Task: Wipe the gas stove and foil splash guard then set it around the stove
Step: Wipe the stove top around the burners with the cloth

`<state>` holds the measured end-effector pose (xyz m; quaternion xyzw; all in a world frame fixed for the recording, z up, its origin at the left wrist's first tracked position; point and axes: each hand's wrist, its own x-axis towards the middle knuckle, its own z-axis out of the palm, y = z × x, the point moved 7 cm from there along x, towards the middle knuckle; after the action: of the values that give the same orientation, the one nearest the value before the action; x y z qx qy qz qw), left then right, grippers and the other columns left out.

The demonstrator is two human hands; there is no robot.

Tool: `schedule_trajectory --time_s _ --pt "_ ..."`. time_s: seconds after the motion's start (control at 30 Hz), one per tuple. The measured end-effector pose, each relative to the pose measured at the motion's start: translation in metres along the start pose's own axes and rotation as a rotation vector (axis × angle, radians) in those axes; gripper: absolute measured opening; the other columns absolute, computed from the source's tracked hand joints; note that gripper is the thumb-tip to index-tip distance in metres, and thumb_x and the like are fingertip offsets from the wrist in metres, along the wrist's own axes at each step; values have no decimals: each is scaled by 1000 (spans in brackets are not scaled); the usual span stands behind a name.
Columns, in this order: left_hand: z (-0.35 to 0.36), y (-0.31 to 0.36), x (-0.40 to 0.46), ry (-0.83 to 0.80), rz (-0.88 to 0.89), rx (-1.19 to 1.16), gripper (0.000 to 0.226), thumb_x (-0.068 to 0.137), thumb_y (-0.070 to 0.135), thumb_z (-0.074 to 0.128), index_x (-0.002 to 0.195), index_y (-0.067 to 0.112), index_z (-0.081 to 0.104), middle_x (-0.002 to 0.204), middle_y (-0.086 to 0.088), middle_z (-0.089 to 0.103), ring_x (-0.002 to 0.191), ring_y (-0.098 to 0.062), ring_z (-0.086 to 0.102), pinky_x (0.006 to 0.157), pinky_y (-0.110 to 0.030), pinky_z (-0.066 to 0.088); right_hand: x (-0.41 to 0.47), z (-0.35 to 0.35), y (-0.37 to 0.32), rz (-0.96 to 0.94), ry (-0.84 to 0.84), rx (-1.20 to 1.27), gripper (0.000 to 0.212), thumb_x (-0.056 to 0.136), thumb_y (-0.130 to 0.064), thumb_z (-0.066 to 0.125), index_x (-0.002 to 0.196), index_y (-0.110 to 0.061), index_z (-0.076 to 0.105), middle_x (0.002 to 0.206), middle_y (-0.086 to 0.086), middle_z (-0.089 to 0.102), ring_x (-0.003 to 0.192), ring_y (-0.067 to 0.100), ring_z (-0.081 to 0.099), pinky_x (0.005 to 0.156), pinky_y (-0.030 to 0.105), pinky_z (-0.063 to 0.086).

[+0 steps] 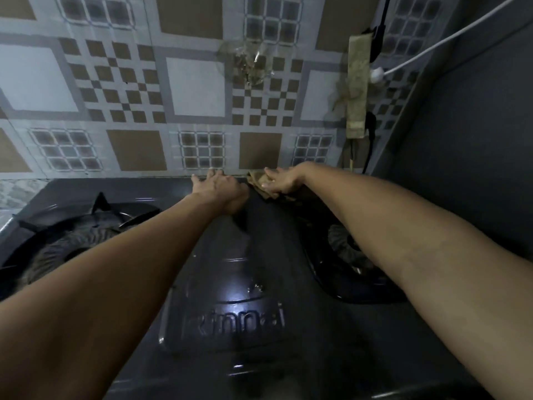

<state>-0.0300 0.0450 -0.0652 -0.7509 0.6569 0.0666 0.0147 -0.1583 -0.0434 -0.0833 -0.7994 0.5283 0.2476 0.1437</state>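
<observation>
A dark two-burner gas stove [230,284] fills the lower part of the head view, with a raised brand name on its middle panel. My left hand [216,187] lies flat on the stove's back edge, fingers spread, holding nothing. Just to its right, my right hand [281,180] presses a brownish cloth [256,183] onto the back edge near the wall. The left burner [75,241] and its black grate show past my left forearm. My right forearm covers much of the right burner [343,249]. No foil splash guard is in view.
A patterned tile wall [196,90] rises right behind the stove, with a greasy splatter [251,64] at upper middle. A dirty power strip [357,85] with a white plug and cable hangs at the right. A grey side wall [467,125] closes the right side.
</observation>
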Motion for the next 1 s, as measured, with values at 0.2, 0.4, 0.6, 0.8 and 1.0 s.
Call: schedule_trajectory --time_s 0.2,0.4,0.6,0.8,1.0 --pt "6 74 22 127 63 -164 60 98 39 27 145 2 37 160 -17 17 149 -30 9 118 -57 10 4 -3 110 66 -78 -23 83 95 -62 28 154 -17 -9 163 8 -4 149 27 4 118 37 10" --pt "4 163 26 145 225 -273 65 101 43 25 149 1 28 163 -15 7 151 -27 1 120 -52 2 2 9 175 -24 -35 128 96 81 -74 43 154 -34 -4 162 5 11 145 28 22 116 41 26" --pt "28 204 31 4 381 -169 62 100 54 19 156 31 7 164 -7 -7 150 -27 -11 117 -57 -5 -13 21 221 77 80 321 81 98 -46 46 155 -20 -4 161 9 13 145 27 23 101 26 34" --pt "30 200 35 -14 333 -244 51 101 52 24 149 39 29 164 -3 2 151 -27 -3 116 -63 0 -46 58 244 137 88 733 88 97 -44 51 153 -24 -14 163 7 5 147 25 16 114 33 22" --pt "31 201 39 -5 309 -208 51 101 50 21 148 35 32 164 -6 9 150 -29 1 113 -67 3 -84 100 252 242 135 1275 33 98 -23 52 130 -18 57 116 11 63 102 27 63 81 37 51"
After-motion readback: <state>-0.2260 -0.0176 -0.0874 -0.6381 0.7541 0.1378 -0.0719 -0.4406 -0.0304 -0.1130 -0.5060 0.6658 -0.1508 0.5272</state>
